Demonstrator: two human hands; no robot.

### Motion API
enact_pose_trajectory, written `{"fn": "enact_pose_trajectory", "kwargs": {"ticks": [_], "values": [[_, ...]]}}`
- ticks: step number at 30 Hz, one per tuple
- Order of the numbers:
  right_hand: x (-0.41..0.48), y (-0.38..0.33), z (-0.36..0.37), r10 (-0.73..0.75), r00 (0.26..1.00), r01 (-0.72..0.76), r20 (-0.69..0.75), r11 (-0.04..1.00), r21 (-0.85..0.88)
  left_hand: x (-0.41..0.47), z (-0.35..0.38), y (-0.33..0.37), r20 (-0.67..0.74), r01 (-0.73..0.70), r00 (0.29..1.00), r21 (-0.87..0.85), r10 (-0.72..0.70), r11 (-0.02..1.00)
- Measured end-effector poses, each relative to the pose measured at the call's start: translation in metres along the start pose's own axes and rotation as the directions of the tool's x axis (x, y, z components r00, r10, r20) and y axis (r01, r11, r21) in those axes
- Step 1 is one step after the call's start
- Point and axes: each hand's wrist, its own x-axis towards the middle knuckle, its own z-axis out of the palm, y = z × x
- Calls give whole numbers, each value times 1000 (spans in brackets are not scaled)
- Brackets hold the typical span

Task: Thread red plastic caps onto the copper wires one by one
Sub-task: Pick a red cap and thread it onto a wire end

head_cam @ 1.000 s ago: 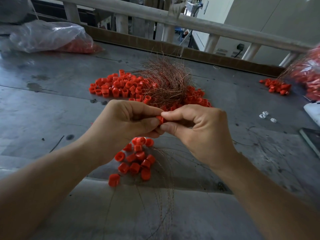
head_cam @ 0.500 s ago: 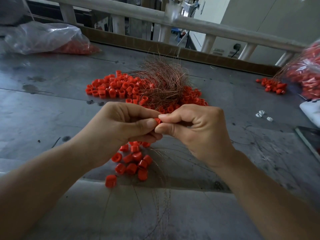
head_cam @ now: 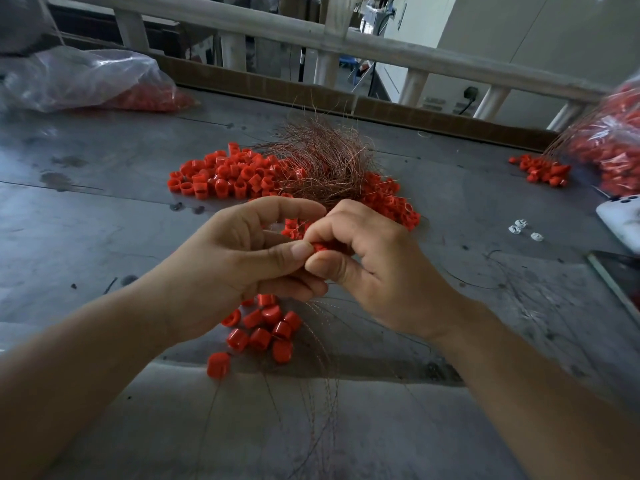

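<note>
Above the middle of the grey table, just in front of the person's chest, both hands meet fingertip to fingertip. The right hand pinches a red cap between thumb and bent forefinger, its other fingers curled in behind. The left hand is clenched too: its thumb tip presses against the cap's left side, and its forefinger arches over the top to touch the right knuckle.

Thin copper strands fan out from under the left hand's lower fingers and run towards the near edge of the table, so that hand seems to grip them. The strand's tip at the cap is too fine to see.

What matters is the line-up. The cap sits to the right of the left thumb, touching it, and the wire would enter from the left. I cannot tell which way the cap's open end faces.

Loose caps and a wire bundle lie beyond the hands, and a small cluster of caps lies beneath them.
</note>
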Motion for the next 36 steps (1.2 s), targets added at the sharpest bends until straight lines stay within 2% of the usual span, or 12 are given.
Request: {"fn": "enact_pose_trajectory", "kwargs": {"ticks": [5, 7, 13, 17, 23, 30, 32, 36], "values": [[-3, 2, 2, 19, 1000, -17, 20, 997, -72, -1, 7, -3, -28, -115, 992, 230, 125, 966], [-5, -1, 3, 3, 1000, -2, 11, 996, -91, -2, 7, -5, -22, -133, 990, 246, 142, 960], [-6, -6, 9, -19, 999, 14, -40, 991, -130, -6, 7, -4, 25, -168, 986, 209, 166, 963], [-7, -6, 9, 31, 998, -34, -54, 998, -52, -6, 8, -1, 17, -150, 989, 195, 150, 969], [-6, -5, 6, -3, 989, 7, -145, 1000, 28, -3, 4, 2, 21, -125, 992, 162, 124, 979], [-4, -5, 2, 126, 989, -117, -72, 986, 115, 0, -3, 9, -78, -182, 980, -6, 181, 983], [-5, -5, 0, 106, 988, -95, -110, 990, 105, 0, -4, 10, -89, -195, 978, -34, 191, 980], [-3, -3, -8, 82, 983, -88, -162, 996, -33, 1, -7, 11, -135, -190, 973, -20, 185, 982]]}}
